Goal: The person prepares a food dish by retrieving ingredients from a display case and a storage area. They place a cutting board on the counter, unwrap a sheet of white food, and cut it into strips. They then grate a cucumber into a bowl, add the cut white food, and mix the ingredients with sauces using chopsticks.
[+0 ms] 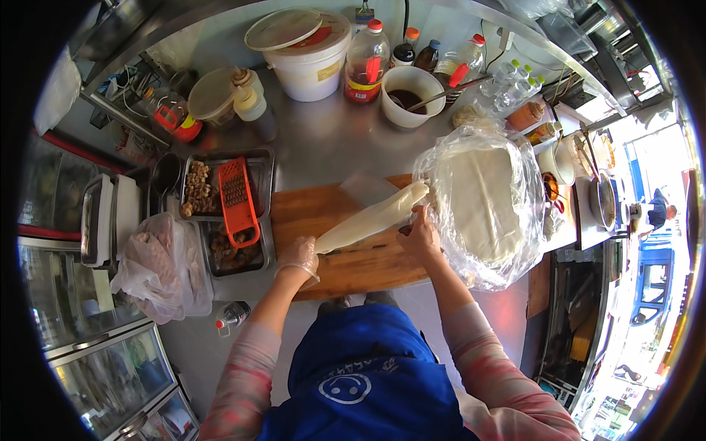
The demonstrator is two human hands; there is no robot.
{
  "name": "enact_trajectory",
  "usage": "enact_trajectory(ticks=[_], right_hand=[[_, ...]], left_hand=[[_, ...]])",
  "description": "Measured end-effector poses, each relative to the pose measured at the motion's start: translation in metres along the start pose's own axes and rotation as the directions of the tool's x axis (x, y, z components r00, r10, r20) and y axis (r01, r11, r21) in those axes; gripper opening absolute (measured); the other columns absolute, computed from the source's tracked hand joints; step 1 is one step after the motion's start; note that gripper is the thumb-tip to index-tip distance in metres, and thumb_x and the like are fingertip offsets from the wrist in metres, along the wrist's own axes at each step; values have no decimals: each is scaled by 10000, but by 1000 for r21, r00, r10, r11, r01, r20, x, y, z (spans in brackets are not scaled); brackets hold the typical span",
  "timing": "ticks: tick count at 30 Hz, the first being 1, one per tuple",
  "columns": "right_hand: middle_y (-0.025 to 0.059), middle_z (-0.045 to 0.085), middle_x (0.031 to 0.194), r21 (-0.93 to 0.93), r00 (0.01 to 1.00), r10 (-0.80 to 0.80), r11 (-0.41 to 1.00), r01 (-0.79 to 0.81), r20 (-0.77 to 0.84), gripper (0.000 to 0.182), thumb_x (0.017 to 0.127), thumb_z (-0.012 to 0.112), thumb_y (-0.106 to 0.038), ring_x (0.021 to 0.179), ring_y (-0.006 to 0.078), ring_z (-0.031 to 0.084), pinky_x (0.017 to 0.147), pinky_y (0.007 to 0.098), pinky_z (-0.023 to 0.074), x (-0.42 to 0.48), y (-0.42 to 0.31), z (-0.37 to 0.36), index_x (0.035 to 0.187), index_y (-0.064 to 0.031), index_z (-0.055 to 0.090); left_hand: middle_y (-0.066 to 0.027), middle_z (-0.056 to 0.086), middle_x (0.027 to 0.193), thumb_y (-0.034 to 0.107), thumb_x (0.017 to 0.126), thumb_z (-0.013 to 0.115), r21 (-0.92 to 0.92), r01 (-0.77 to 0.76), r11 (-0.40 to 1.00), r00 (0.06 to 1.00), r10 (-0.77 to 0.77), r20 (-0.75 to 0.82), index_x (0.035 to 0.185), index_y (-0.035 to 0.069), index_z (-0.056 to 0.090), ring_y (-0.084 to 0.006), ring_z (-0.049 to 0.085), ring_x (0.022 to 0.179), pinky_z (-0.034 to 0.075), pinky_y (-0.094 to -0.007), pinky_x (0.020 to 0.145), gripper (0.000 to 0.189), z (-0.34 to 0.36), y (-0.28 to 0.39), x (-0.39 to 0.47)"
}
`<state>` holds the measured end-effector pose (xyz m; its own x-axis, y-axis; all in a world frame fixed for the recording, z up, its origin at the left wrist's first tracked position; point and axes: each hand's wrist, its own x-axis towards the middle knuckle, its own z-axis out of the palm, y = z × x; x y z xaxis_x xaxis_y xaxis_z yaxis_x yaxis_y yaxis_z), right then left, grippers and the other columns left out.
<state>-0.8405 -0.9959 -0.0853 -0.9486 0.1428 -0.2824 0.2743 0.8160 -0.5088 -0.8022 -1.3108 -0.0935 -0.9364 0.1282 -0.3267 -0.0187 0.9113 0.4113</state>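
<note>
A long rolled or folded pale sheet, perhaps dough or bean-curd skin (369, 220), slants over the wooden board (342, 275). My left hand (298, 256), in a clear plastic glove, grips its lower left end. Near its upper right end is my right hand (422, 234), fingers bent; whether they hold the sheet or a bit of thin film cannot be told. Right of the board, a stack of pale flat sheets (480, 198) lies in clear plastic wrap (529, 248). Under the roll's upper side, a translucent film (367, 187) rests on the board.
At left, an orange grater (238, 201) lies across metal trays (267, 182) of chopped food, beside a plastic bag (151, 264). Along the back stand a lidded white bucket (309, 71), bottles (367, 63) and a bowl of dark sauce (411, 113) with a ladle. A person (659, 209) is outside at right.
</note>
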Motion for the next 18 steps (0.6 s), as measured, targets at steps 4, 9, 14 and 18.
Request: enact_trajectory(ticks=[4, 9, 14, 18], right_hand=[[125, 654, 999, -35, 999, -38, 999, 39, 23, 625, 702, 751, -188, 941, 331, 658, 832, 433, 518, -5, -5, -13, 1255, -89, 477], [119, 590, 1083, -234, 947, -305, 932, 277, -95, 510, 714, 739, -94, 960, 346, 648, 803, 447, 533, -8, 10, -13, 1159, -100, 491], [124, 597, 1040, -274, 948, -317, 915, 295, -38, 435, 726, 714, -87, 929, 359, 654, 763, 465, 536, 1, 8, -52, 1089, -98, 474], [130, 680, 1015, -254, 952, -232, 951, 179, -198, 430, 735, 705, -153, 895, 333, 681, 805, 428, 545, -13, 8, -86, 1140, -86, 576]], left_hand=[[-236, 662, 917, 49, 782, 580, -11, -6, 1000, 999, 5, -40, 909, -2, 642, -435, 633, 883, 525, -506, 761, 150, -13, 5, -26], [-254, 671, 929, 23, 791, 572, -310, -8, 951, 999, -7, -48, 954, -36, 642, -416, 649, 835, 531, -426, 732, 187, -34, 13, -43], [-329, 631, 900, 77, 773, 595, -444, -122, 888, 970, 12, -242, 1042, -82, 644, -466, 626, 868, 494, -486, 769, 317, -74, 9, -41], [-286, 648, 931, 65, 757, 592, -328, -192, 925, 976, 146, -161, 992, -60, 631, -468, 617, 882, 507, -469, 785, 269, -108, 45, -27]])
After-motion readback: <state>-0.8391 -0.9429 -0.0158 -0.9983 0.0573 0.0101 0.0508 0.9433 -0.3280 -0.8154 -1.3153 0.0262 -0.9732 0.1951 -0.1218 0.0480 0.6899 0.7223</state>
